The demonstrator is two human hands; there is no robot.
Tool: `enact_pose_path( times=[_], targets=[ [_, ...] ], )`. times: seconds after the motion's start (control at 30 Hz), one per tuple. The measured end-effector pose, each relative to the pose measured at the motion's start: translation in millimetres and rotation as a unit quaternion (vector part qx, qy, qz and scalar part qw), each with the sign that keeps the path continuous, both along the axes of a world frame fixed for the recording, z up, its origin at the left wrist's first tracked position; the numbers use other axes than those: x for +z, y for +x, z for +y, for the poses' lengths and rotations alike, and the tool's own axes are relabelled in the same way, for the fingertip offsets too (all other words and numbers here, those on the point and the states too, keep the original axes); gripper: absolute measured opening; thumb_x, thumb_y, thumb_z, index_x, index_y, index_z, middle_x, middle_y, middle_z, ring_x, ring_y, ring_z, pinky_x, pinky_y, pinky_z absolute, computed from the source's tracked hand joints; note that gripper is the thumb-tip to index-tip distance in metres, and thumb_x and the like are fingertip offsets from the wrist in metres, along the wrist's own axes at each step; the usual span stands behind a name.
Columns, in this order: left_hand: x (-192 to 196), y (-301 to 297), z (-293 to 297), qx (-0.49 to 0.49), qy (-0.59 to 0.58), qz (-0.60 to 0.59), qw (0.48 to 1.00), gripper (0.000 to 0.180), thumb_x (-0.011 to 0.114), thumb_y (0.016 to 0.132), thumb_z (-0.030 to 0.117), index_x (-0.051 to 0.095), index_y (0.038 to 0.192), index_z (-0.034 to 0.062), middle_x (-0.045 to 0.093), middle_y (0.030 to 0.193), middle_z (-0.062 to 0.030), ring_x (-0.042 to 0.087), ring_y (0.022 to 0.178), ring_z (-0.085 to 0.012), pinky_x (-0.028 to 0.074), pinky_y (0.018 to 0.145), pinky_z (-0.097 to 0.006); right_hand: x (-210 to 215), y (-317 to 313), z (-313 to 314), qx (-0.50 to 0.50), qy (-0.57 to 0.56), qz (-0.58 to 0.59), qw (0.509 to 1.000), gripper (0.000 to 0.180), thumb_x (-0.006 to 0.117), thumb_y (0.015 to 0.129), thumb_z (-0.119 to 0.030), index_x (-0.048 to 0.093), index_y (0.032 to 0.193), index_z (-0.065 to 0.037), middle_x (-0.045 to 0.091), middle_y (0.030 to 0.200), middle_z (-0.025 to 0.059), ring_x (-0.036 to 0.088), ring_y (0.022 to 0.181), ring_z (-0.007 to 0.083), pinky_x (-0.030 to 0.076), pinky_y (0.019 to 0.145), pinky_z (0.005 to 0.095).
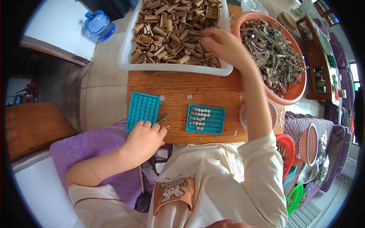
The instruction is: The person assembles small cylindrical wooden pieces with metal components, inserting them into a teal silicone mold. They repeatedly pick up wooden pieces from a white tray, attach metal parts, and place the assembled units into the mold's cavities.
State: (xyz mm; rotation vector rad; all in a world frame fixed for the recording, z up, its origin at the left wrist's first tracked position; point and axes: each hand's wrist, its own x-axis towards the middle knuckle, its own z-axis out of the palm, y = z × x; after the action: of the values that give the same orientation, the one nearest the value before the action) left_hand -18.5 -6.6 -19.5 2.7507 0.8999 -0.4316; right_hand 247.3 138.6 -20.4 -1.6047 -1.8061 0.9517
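left hand (144, 138): resting at the near desk (213, 91) edge, fingers curled round a small metal tool (164, 117), just beside the empty teal tray (142, 110)
second teal tray (205, 119): partly filled with little round pieces, apart from both hands
right hand (224, 45): I've got it reaching far into the white bin (125, 57) of brown pieces (171, 34); can't tell if the fingers hold one
risk: I reckon my right forearm could bump the orange basin (300, 93) of scraps

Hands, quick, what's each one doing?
Left hand: closed on a small metal tool.
Right hand: reaching into the white tray of brown pieces; grip unclear.
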Motion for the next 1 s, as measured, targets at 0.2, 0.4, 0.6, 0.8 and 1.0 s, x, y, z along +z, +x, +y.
enact_pose_path(
  times=[0.2, 0.4, 0.6, 0.8, 1.0],
  targets=[
    [-7, 0, 1, -0.009, 0.016, -0.006, 1.000, 0.024, 0.062, 0.069, 0.024, 0.054, 0.083, 0.0059, 0.055, 0.072, -0.0057, 0.054, 0.068, -0.0192, 0.039, 0.061, -0.031, -83, -30, 100, -0.099, -0.050, -0.213, 0.971, 0.037, 0.045, 0.083, -0.031, 0.055, 0.101, -0.001, 0.058, 0.095, 0.0184, 0.055, 0.091, 0.0329, 0.046, 0.077, 0.0398],
    [-1, 9, 2, 0.016, -0.092, -0.116, 0.989, 0.033, 0.060, 0.072, 0.027, 0.051, 0.095, 0.0037, 0.056, 0.080, -0.0088, 0.055, 0.077, -0.0226, 0.043, 0.063, -0.033, -48, -28, 46, -0.041, 0.096, -0.024, 0.994, 0.020, 0.049, 0.078, -0.020, 0.059, 0.087, -0.006, 0.057, 0.062, 0.0102, 0.057, 0.062, 0.0189, 0.045, 0.059, 0.0305],
    [18, 18, 11, 0.357, -0.521, -0.411, 0.657, 0.058, 0.048, 0.084, 0.040, 0.028, 0.124, 0.0045, 0.046, 0.112, -0.0089, 0.050, 0.098, -0.0153, 0.042, 0.080, -0.031, 7, -62, -98, 0.133, -0.014, 0.179, 0.975, 0.014, 0.045, 0.081, -0.004, 0.037, 0.093, -0.004, 0.050, 0.075, 0.0073, 0.055, 0.061, 0.0153, 0.043, 0.051, 0.0269],
    [-3, 20, 8, 0.396, -0.528, -0.435, 0.613, 0.029, 0.041, 0.089, 0.023, 0.040, 0.113, 0.0058, 0.051, 0.097, -0.0035, 0.051, 0.087, -0.0109, 0.044, 0.078, -0.026, 0, -83, -157, 0.174, 0.010, 0.113, 0.978, 0.026, 0.047, 0.081, -0.005, 0.030, 0.097, 0.003, 0.055, 0.078, 0.0208, 0.057, 0.064, 0.0378, 0.046, 0.050, 0.0405],
    [17, 21, 19, 0.472, -0.478, -0.484, 0.561, 0.019, 0.037, 0.088, 0.009, 0.043, 0.105, 0.0016, 0.053, 0.092, -0.0074, 0.055, 0.082, -0.0134, 0.047, 0.073, -0.027, 9, -35, -132, -0.059, 0.178, 0.086, 0.979, 0.022, 0.059, 0.074, -0.009, 0.043, 0.088, -0.004, 0.056, 0.062, 0.0123, 0.060, 0.056, 0.0279, 0.046, 0.046, 0.0358]
  ],
)
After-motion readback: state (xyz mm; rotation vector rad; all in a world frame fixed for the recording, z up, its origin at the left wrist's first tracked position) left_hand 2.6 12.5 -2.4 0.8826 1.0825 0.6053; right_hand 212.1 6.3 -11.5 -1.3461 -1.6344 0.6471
